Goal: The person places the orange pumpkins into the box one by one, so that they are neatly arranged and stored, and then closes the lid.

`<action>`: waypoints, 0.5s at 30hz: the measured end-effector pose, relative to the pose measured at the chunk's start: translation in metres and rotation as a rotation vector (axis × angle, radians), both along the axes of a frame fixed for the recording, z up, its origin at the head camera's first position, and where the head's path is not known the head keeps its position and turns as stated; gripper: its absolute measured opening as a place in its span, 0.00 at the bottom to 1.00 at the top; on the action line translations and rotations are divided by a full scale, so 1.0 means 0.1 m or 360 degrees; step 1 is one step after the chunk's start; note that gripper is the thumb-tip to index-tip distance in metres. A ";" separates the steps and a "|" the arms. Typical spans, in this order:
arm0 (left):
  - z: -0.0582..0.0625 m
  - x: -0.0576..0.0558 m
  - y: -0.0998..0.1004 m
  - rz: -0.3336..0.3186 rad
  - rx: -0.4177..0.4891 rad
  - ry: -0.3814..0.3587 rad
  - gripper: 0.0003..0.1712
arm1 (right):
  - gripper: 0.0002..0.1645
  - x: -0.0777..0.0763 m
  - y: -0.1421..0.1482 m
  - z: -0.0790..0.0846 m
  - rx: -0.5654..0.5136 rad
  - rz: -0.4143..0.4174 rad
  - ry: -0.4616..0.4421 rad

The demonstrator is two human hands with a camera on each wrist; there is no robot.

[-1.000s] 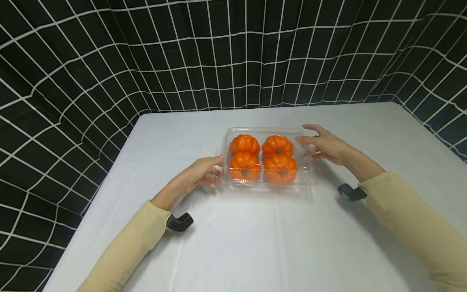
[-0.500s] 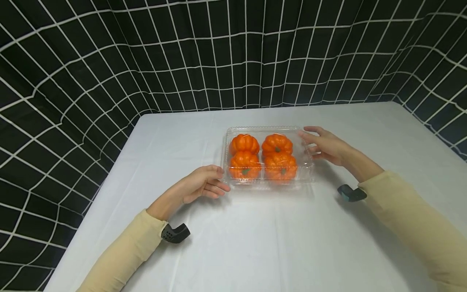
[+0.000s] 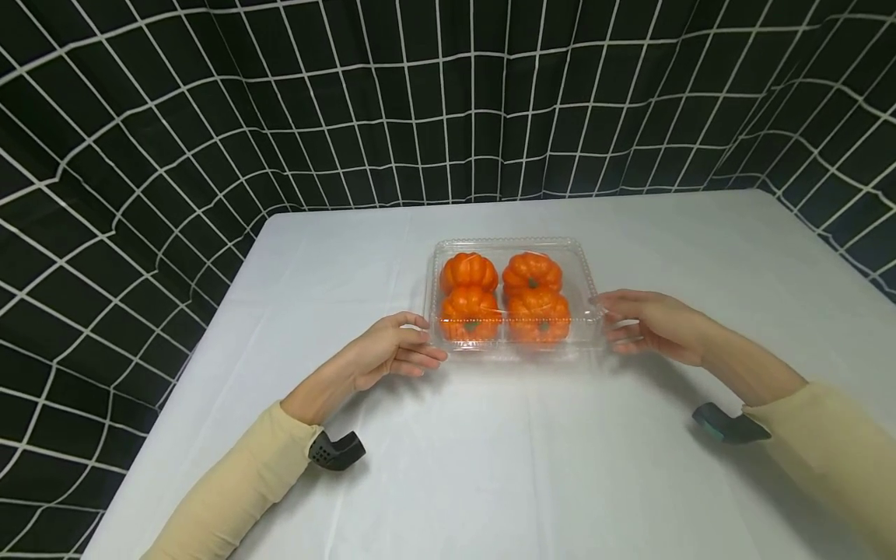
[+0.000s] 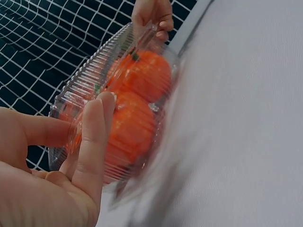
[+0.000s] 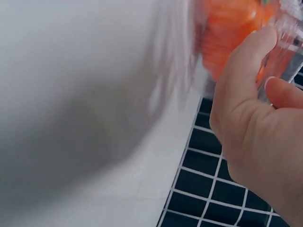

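Observation:
A clear plastic clamshell container sits on the white cloth with its lid down, holding several small orange pumpkins. My left hand is at its front left corner, where thumb and fingers pinch the rim in the left wrist view; the lower fingers stretch along the front. At the front right corner, my right hand pinches the edge between thumb and fingers. In the right wrist view, the thumb side of that hand overlaps the container's corner, partly covering the orange pumpkin behind it.
The white cloth-covered table extends around the container. A black curtain with a white grid rises behind the table and along both sides. Dark wrist-worn devices hang below both sleeves.
My left hand has shifted from the container's left side toward me, to the front corner. My right hand has come forward from the back right to the front right corner. The container barely moves.

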State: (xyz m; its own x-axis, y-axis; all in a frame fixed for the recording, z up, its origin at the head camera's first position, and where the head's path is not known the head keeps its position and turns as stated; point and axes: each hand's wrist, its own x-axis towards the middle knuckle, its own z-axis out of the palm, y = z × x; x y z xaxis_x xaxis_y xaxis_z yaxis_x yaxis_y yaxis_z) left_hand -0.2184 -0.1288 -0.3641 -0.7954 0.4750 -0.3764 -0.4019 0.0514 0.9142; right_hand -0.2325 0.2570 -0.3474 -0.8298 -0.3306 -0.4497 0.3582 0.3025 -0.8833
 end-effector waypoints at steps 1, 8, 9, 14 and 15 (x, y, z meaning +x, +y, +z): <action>0.01 0.00 0.01 0.0011 0.0007 0.0000 0.18 | 0.36 0.05 0.01 0.00 -0.0026 0.0013 -0.0005; 0.03 0.04 0.03 0.0072 0.0004 -0.0018 0.19 | 0.39 0.24 0.00 0.02 -0.0211 0.0087 -0.0089; 0.04 0.05 0.04 0.0076 0.0002 -0.0022 0.19 | 0.39 0.25 0.01 0.02 -0.0238 0.0114 -0.0088; 0.05 0.07 0.06 0.0058 0.0017 -0.0035 0.19 | 0.39 0.26 0.04 -0.02 -0.0348 0.0159 -0.0086; 0.05 0.07 0.06 0.0048 0.0021 -0.0037 0.18 | 0.39 0.26 0.04 -0.03 -0.0358 0.0153 -0.0087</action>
